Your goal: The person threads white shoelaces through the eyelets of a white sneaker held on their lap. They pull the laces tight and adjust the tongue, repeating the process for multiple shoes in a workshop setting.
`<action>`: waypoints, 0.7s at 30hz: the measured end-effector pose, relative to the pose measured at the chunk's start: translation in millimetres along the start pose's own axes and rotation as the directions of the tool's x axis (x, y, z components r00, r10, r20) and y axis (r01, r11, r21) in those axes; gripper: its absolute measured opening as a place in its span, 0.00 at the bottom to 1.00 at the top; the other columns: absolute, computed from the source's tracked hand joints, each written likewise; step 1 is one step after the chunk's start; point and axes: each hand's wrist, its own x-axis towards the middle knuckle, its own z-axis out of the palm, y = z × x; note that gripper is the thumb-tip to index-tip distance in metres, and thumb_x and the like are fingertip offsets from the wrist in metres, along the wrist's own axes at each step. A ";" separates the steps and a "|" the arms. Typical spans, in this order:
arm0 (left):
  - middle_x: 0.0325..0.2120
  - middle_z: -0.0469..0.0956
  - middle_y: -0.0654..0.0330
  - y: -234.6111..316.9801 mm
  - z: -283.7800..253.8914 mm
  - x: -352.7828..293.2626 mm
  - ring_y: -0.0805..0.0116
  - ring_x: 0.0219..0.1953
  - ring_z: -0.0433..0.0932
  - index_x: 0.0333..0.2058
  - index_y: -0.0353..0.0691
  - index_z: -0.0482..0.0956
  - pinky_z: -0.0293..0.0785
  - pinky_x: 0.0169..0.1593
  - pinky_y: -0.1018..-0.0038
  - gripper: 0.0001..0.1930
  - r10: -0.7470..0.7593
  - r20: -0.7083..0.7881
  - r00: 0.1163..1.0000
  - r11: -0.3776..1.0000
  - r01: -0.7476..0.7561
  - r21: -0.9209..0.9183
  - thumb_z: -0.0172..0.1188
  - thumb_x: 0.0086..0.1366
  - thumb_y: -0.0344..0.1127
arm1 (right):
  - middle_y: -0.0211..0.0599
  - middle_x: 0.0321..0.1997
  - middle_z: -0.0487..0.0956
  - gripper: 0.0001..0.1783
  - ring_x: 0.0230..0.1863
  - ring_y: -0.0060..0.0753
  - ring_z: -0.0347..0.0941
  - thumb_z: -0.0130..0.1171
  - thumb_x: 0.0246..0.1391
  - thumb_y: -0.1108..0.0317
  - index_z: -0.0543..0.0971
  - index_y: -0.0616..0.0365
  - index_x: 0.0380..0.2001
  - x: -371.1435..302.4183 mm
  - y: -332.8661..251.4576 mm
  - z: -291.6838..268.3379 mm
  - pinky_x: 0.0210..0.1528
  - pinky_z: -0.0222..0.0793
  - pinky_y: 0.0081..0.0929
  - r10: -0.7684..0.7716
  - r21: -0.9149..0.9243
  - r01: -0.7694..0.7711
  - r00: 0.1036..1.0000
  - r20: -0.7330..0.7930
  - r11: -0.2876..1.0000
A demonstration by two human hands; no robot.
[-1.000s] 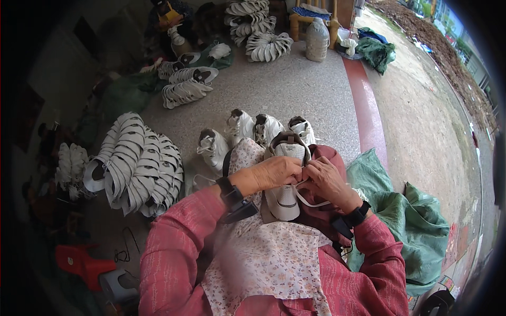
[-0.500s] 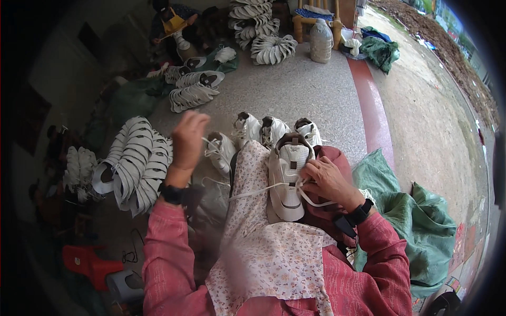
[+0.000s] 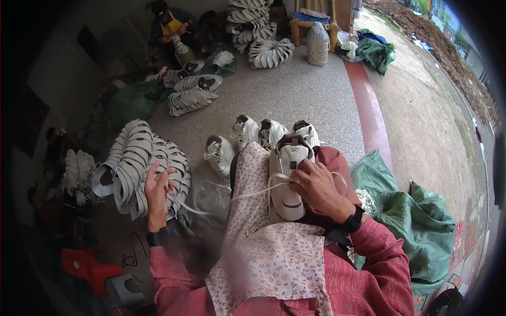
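A white and beige sneaker [image 3: 288, 203] rests on my lap, toe toward me, partly laced. My right hand [image 3: 320, 187] grips it at the eyelets with bent fingers; what lies beneath the fingertips is hidden. Part of a white shoelace [image 3: 258, 194] runs left from the shoe over my flowered apron [image 3: 276, 253], and a loop arches out beyond my right hand. Off to the left, my left hand [image 3: 156, 194] has its fingers curled around a lace end, which trails from it toward my lap. Behind my hand stand nested rows of shoe uppers [image 3: 134, 158].
Several laced sneakers [image 3: 219, 154] stand on the floor ahead of my knees. A green sack [image 3: 416, 231] lies at right, with a bundle of white laces [image 3: 366, 200] beside it. A red stool [image 3: 90, 266] is at lower left. Another person [image 3: 171, 31] works at the far left.
My left hand has dropped down and left, from beside the floor sneakers to in front of the nested uppers. My right hand has shifted slightly left across the eyelets.
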 end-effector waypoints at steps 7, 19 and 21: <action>0.30 0.86 0.62 -2.1 92.4 -10.5 0.83 0.25 0.76 0.46 0.38 0.85 0.71 0.28 0.82 0.11 0.018 0.400 0.916 0.948 -0.143 0.284 0.62 0.67 0.32 | 0.37 0.36 0.78 0.08 0.31 0.31 0.74 0.60 0.61 0.72 0.73 0.56 0.43 -10.0 5.8 20.7 0.30 0.67 0.23 0.339 0.759 -0.379 0.915 0.220 0.530; 0.28 0.80 0.53 -47.7 204.1 -42.5 0.51 0.34 0.80 0.32 0.40 0.79 0.74 0.39 0.61 0.09 0.267 0.741 0.616 0.650 -0.683 0.334 0.60 0.65 0.39 | 0.29 0.37 0.76 0.16 0.30 0.19 0.69 0.51 0.68 0.72 0.72 0.63 0.56 -111.1 67.9 -82.2 0.30 0.68 0.17 0.800 0.992 0.029 0.594 0.083 -0.125; 0.27 0.78 0.53 -53.9 207.1 -43.2 0.48 0.34 0.79 0.31 0.40 0.77 0.73 0.40 0.58 0.09 0.253 0.758 0.602 0.662 -0.679 0.318 0.59 0.66 0.39 | 0.30 0.39 0.78 0.16 0.31 0.19 0.70 0.51 0.68 0.72 0.72 0.64 0.57 -130.5 74.0 -73.7 0.31 0.70 0.17 0.866 0.993 -0.008 0.489 0.109 -0.120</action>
